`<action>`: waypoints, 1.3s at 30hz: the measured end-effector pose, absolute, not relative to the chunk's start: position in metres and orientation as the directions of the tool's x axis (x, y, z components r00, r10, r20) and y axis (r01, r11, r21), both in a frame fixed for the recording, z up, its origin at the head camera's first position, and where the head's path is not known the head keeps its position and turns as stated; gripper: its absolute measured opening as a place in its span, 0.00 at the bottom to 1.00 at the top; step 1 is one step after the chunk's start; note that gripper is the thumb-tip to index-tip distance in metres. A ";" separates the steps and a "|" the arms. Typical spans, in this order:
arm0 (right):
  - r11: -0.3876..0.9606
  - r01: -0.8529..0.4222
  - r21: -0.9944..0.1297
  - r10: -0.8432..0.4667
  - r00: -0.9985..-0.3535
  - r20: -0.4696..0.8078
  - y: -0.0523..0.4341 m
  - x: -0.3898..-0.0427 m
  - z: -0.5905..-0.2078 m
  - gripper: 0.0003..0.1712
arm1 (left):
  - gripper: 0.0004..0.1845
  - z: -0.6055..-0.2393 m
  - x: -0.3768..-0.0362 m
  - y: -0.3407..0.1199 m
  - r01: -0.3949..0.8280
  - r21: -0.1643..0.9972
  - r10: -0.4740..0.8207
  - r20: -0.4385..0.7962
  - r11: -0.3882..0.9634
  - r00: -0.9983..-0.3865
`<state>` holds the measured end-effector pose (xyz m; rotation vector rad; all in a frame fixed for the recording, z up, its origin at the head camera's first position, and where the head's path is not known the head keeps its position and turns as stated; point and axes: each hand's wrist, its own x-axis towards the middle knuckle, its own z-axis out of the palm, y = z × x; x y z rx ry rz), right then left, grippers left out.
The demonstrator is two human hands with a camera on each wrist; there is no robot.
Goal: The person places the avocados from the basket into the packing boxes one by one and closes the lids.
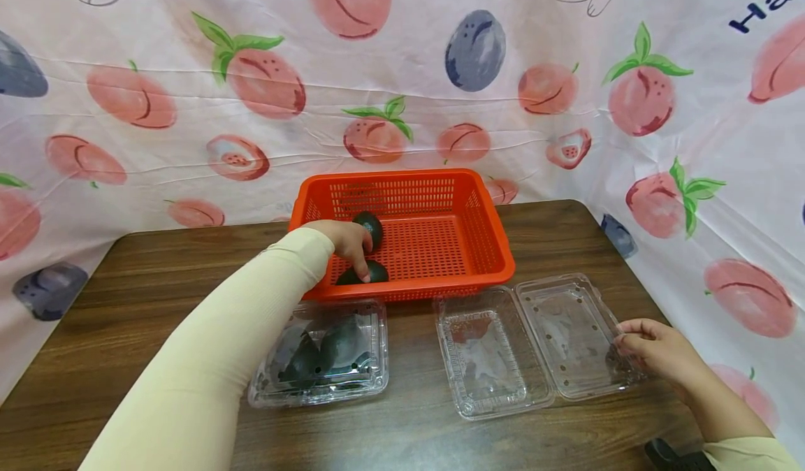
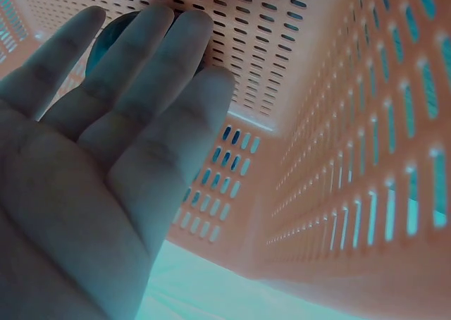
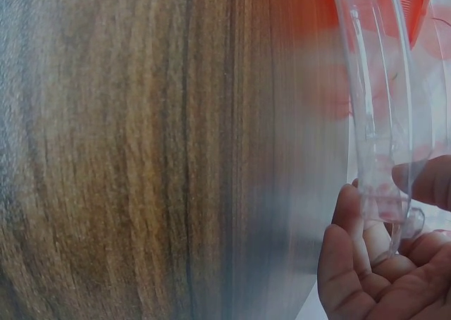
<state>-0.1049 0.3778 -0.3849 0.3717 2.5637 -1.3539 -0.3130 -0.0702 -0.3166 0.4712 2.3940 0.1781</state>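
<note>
An orange plastic basket (image 1: 497,247) stands at the back middle of the wooden table and holds two dark green avocados, one at the back (image 1: 371,223) and one at the front (image 1: 376,273). My left hand (image 1: 349,244) reaches into the basket's left side, its fingertips by the front avocado. In the left wrist view the left hand (image 2: 106,144) has straight fingers, with an avocado (image 2: 116,27) behind the fingertips. My right hand (image 1: 650,349) pinches the right edge of an open, empty clear clamshell box (image 1: 569,331). The right wrist view shows the thumb and fingers (image 3: 356,253) on the clear plastic rim (image 3: 384,122).
A shut clear clamshell box (image 1: 377,380) holding several avocados lies in front of the basket's left end, under my left forearm. The brown table (image 1: 126,303) ends close to a fruit-print cloth (image 1: 566,73) hanging at the back and both sides.
</note>
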 end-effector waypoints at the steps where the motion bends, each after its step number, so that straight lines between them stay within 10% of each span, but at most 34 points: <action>1: 0.543 0.320 -0.776 0.119 -0.944 -0.306 0.378 -0.105 -0.385 0.20 | 0.37 -0.317 -0.313 -0.069 0.274 0.248 0.370 -0.607 0.929 -0.703; 39: 0.565 0.291 -0.772 0.104 -0.954 -0.283 0.385 -0.110 -0.394 0.20 | 0.38 -0.337 -0.316 -0.060 0.298 0.212 0.362 -0.654 0.931 -0.665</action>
